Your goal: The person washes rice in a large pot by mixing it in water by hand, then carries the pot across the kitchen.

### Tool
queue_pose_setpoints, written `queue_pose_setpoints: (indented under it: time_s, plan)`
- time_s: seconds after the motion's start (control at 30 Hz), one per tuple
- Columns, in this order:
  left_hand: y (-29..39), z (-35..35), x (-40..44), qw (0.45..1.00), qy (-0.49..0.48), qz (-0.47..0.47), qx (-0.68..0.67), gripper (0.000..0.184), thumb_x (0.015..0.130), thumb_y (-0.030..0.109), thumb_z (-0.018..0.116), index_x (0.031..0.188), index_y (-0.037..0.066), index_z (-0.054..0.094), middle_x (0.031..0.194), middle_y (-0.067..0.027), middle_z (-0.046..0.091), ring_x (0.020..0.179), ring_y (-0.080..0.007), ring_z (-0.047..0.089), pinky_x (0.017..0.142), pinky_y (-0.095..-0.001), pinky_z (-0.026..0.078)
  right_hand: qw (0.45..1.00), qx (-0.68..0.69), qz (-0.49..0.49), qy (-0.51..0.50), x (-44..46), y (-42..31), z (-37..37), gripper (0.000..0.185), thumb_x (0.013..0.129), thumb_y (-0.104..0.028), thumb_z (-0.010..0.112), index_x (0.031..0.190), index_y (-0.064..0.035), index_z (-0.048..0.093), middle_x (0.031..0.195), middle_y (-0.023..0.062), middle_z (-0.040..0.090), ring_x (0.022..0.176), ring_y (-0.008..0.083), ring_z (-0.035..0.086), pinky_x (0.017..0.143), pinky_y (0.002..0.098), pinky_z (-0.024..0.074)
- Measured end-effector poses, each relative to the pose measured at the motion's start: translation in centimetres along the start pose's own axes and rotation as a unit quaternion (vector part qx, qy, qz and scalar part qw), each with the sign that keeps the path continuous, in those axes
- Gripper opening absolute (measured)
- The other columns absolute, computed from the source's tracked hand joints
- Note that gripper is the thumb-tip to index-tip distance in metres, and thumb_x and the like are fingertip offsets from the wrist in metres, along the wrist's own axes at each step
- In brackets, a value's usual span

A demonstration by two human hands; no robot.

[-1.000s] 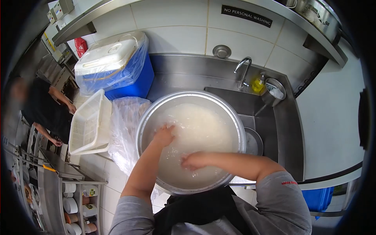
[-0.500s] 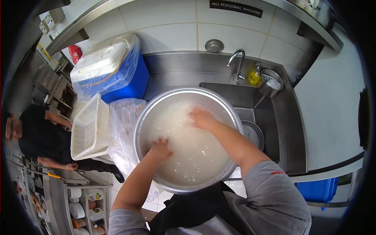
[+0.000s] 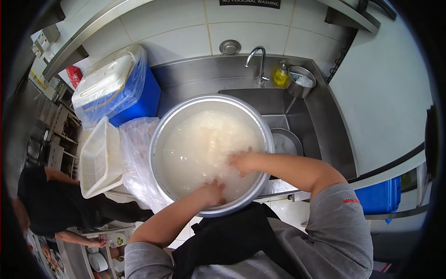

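A large round metal pot holds cloudy, whitish water with a pale mass beneath that looks like rice. My left hand dips into the water near the pot's front, its fingers apart and their tips under the surface. Close to the right wall, my right hand is also partly in the water, fingers spread and nothing visibly gripped. Murky liquid hides what lies under both hands.
Behind the pot is a steel sink with a tap, yellow soap bottle and small metal container. Left are a blue cooler, white basket and plastic bag. A person in black stands farther left.
My right hand has come back toward me along the right side. My left hand has moved right, toward the front. The view has shifted, and the other person has moved.
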State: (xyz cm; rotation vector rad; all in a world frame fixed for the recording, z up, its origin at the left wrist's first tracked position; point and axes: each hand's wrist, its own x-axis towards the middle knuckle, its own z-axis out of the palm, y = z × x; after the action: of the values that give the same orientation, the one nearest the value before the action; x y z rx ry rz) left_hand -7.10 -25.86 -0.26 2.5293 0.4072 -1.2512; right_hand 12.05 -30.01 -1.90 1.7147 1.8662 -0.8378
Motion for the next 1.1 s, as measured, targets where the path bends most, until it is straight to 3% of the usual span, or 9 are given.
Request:
queue_pose_setpoints:
  time_s: [0.17, 0.23, 0.37, 0.43, 0.6, 0.67, 0.83, 1.0, 1.1]
  plan:
    - [-2.9, 1.7, -0.1, 0.994, -0.043, 0.077, -0.067, 0.064, 0.093, 0.046, 0.043, 0.145, 0.012, 0.027, 0.148, -0.0241, 0.022, 0.135, -0.0408, 0.027, 0.107, -0.0498, 0.031, 0.990, -0.082, 0.072, -0.090, -1.9, 0.5, 0.2, 0.074, 0.080, -0.049, 0.061, 0.142, -0.0173, 0.036, 0.144, 0.0098, 0.039, 0.131, 0.0377, 0.037, 0.103, 0.0653, 0.0235]
    - [-6.5, 6.0, 4.6, 0.935, 0.039, 0.324, 0.140, 0.052, 0.096, 0.043, 0.036, 0.142, 0.019, 0.035, 0.149, -0.0157, 0.026, 0.131, -0.0342, 0.037, 0.108, -0.0433, 0.032, 0.980, -0.093, 0.096, -0.151, -2.0, -1.9, 0.2, 0.061, 0.082, -0.053, 0.057, 0.128, -0.0132, 0.055, 0.128, 0.0101, 0.056, 0.120, 0.0359, 0.050, 0.102, 0.0583, 0.0319]
    - [-4.1, 2.1, -1.5, 0.950, 0.063, 0.297, -0.069, 0.049, 0.097, 0.043, 0.033, 0.138, 0.019, 0.042, 0.143, -0.0104, 0.040, 0.123, -0.0303, 0.047, 0.106, -0.0386, 0.034, 0.991, 0.021, -0.042, -0.125, -1.7, -6.6, 0.9, 0.051, 0.084, -0.050, 0.054, 0.104, -0.0050, 0.069, 0.112, 0.0155, 0.064, 0.104, 0.0345, 0.060, 0.088, 0.0434, 0.0464]
    - [-2.8, 0.2, -3.5, 0.973, -0.044, 0.153, -0.166, 0.046, 0.097, 0.043, 0.034, 0.134, 0.019, 0.048, 0.132, -0.0110, 0.052, 0.117, -0.0320, 0.052, 0.102, -0.0375, 0.037, 0.989, 0.050, -0.084, -0.114, -0.7, -8.3, 1.3, 0.048, 0.085, -0.046, 0.052, 0.103, -0.0048, 0.069, 0.110, 0.0160, 0.065, 0.102, 0.0349, 0.060, 0.086, 0.0443, 0.0463]
    - [-7.1, 3.4, -1.3, 0.980, -0.018, 0.129, -0.149, 0.044, 0.095, 0.044, 0.038, 0.122, 0.016, 0.059, 0.119, -0.0139, 0.060, 0.109, -0.0323, 0.056, 0.096, -0.0387, 0.041, 0.984, 0.088, -0.114, -0.103, -0.5, -9.4, 0.5, 0.041, 0.089, -0.034, 0.046, 0.103, -0.0017, 0.067, 0.105, 0.0192, 0.065, 0.096, 0.0353, 0.062, 0.082, 0.0457, 0.0457]
    - [-8.9, 3.8, -1.6, 0.993, 0.006, 0.051, -0.110, 0.044, 0.090, 0.045, 0.043, 0.113, 0.014, 0.064, 0.114, -0.0134, 0.063, 0.105, -0.0325, 0.059, 0.094, -0.0383, 0.042, 0.963, 0.142, -0.117, -0.195, 1.0, -8.3, -0.4, 0.045, 0.092, -0.036, 0.044, 0.107, 0.0014, 0.064, 0.106, 0.0215, 0.064, 0.097, 0.0341, 0.062, 0.082, 0.0450, 0.0457]
    - [-11.6, 2.1, -4.8, 0.982, 0.140, -0.126, 0.026, 0.036, 0.085, 0.036, 0.047, 0.105, 0.015, 0.067, 0.101, -0.0091, 0.067, 0.100, -0.0290, 0.061, 0.095, -0.0472, 0.041, 0.963, 0.244, -0.078, -0.081, 1.7, -5.9, -6.4, 0.075, 0.091, -0.065, 0.035, 0.124, -0.0004, 0.055, 0.124, 0.0231, 0.055, 0.117, 0.0321, 0.052, 0.095, 0.0415, 0.0426]
    - [-12.7, 3.1, -5.1, 0.898, 0.395, -0.099, -0.166, 0.036, 0.087, 0.016, 0.045, 0.119, 0.009, 0.058, 0.120, -0.0105, 0.058, 0.112, -0.0268, 0.055, 0.104, -0.0529, 0.033, 0.880, 0.457, 0.059, -0.110, 3.6, -6.3, -9.2, 0.113, 0.072, -0.087, 0.025, 0.147, -0.0034, 0.011, 0.150, 0.0281, 0.010, 0.138, 0.0465, 0.013, 0.103, 0.0608, 0.0272]
    - [-12.5, 3.8, -4.8, 0.854, 0.491, -0.107, -0.136, 0.026, 0.085, 0.011, 0.046, 0.103, 0.006, 0.065, 0.118, -0.0130, 0.057, 0.114, -0.0272, 0.053, 0.106, -0.0508, 0.031, 0.855, 0.499, 0.077, -0.118, 5.1, -6.5, -9.2, 0.117, 0.071, -0.088, 0.025, 0.147, -0.0026, 0.004, 0.150, 0.0281, 0.005, 0.137, 0.0499, 0.007, 0.104, 0.0634, 0.0229]
